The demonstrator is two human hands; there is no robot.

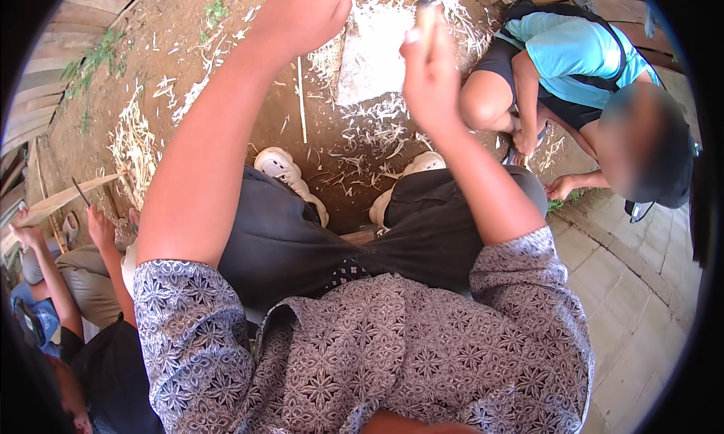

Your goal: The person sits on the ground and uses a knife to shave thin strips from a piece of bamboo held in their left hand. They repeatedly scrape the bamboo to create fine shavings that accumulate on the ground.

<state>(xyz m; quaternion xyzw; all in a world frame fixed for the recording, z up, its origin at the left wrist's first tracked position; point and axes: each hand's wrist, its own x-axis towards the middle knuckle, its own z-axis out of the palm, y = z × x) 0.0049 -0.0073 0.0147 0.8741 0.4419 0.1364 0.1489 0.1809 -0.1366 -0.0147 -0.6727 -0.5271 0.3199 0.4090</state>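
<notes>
My left hand (308, 19) is raised at the top of the head view, its fingers curled into a fist. Whatever it may hold is hidden from me. To the right, my right hand (434, 83) is wrapped round the wooden handle of a knife (427, 19), whose grey blade runs out of the picture at the top edge. Below and between both hands, a pale sheet or board (371, 61) lies on the dirt, glaring in the sunlight. Wood shavings (385, 140) are strewn around it. A thin pale stick (302, 102) lies on the ground beneath my left forearm.
A person in a light blue shirt (562, 46) crouches close on the right, hands low. At lower left, another person's hands hold a long wooden strip (75, 199) and a dark blade (81, 191). My white shoes (283, 166) rest on the dirt. Paving (626, 283) lies at right.
</notes>
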